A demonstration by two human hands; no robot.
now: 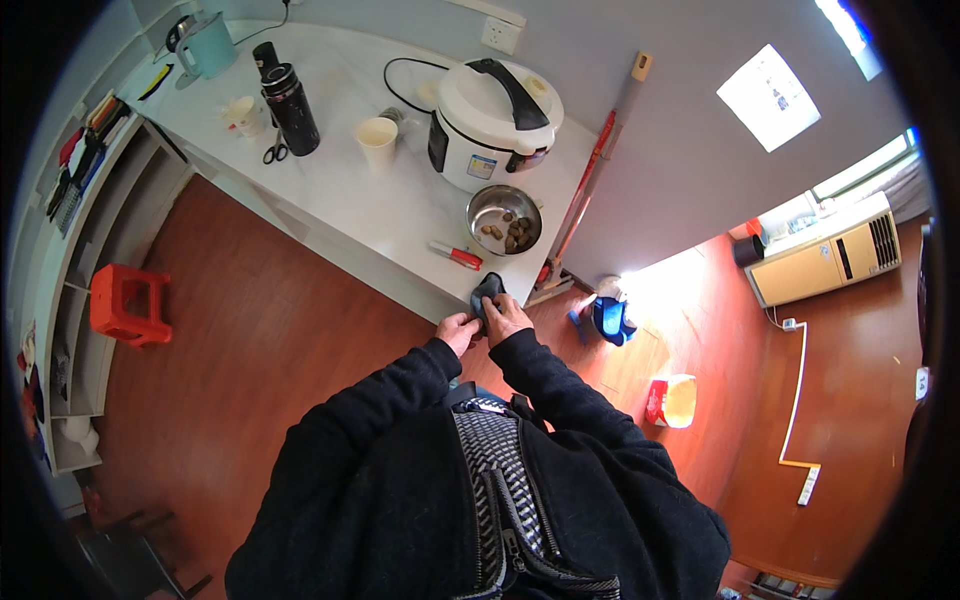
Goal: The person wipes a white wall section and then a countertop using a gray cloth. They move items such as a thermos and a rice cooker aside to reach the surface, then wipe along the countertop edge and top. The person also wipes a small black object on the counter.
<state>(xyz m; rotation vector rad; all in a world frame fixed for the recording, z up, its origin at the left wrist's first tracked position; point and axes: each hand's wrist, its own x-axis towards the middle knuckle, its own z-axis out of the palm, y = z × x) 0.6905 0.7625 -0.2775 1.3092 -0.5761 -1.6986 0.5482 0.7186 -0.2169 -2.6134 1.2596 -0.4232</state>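
At the front corner of the white counter, a dark grey-blue cloth (490, 291) is bunched up between my hands. My right hand (508, 319) grips it from the right with bent fingers. My left hand (458, 333) pinches its lower left side, fingertips close to the right hand. Just beyond the cloth lies a slim red-and-white object (456, 256), perhaps a marker or a small knife. A stainless steel bowl (480, 208) stands behind that, with several small brown lumps (516, 229) in it. What they are cannot be made out.
Behind the bowl stands a white electric pressure cooker (465, 112). Farther left are a paper cup (376, 142), a black thermos flask (294, 112), scissors (275, 153) and a teal kettle (211, 49). Long-handled cleaning tools (592, 172) lean beside the counter's right end. A red stool (127, 304) stands left.
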